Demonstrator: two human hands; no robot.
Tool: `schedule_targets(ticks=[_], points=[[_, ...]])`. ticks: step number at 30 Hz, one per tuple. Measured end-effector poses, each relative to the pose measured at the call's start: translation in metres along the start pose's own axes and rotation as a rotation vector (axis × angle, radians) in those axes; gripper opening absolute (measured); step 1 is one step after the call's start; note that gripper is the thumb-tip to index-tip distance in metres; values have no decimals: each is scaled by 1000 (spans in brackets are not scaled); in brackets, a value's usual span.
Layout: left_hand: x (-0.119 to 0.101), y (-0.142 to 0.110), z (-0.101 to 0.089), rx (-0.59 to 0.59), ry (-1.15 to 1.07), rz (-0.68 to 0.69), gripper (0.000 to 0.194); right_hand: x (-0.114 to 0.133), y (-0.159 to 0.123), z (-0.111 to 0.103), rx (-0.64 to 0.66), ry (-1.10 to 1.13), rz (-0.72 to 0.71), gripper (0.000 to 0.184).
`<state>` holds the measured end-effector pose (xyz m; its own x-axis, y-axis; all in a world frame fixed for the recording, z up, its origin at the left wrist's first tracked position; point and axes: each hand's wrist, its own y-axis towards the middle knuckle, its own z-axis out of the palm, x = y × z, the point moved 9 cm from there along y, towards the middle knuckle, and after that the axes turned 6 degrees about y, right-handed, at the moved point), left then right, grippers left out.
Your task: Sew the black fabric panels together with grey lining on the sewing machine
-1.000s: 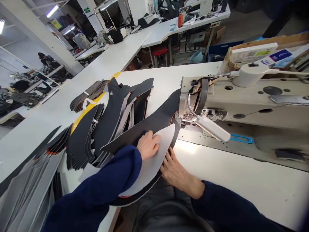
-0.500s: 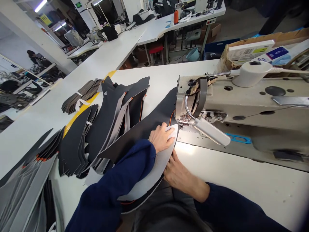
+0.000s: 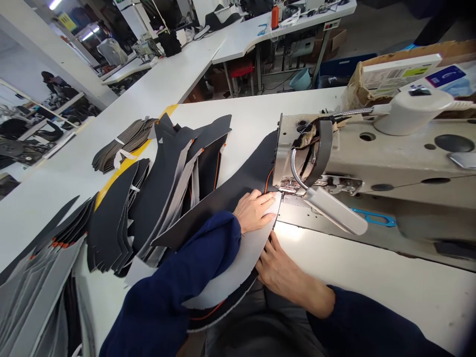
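Observation:
My left hand (image 3: 256, 210) lies flat on the pale grey backing of a fabric panel (image 3: 230, 277), fingers stretched toward the sewing machine's presser foot (image 3: 288, 188). Below it, my right hand (image 3: 280, 270) grips the panel's right edge between thumb and fingers; the fingertips are partly hidden under the cloth. A dark grey panel (image 3: 219, 201) with an orange cord near the needle area lies beside the pale one and reaches behind the machine head (image 3: 308, 144). The lower end of the work hangs over the table edge toward my lap, showing a black layer with an orange line.
Stacks of dark cut panels (image 3: 111, 218) and grey panels (image 3: 40, 292) lie on the left of the white table. A tied brown bundle (image 3: 124, 141) sits behind them. A lamp (image 3: 336, 210) hangs by the needle. A cardboard box (image 3: 355, 84) stands behind the machine.
The view has shifted slightly, moving the machine rightward in the picture. Both hands and the panel have edged a little closer to the presser foot. Their holds look the same.

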<state>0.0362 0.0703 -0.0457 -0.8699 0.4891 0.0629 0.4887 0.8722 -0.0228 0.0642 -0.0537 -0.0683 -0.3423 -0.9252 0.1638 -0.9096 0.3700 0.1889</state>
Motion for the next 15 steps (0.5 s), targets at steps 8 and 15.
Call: schedule_targets(ticks=[8,15], points=[[-5,6,0,1,13,27,47,-4,-5,-3,-26,-27,0,34],[-4,9,3,-25,-56,32,46,-2,-8,-5,25,-85,-37,28]])
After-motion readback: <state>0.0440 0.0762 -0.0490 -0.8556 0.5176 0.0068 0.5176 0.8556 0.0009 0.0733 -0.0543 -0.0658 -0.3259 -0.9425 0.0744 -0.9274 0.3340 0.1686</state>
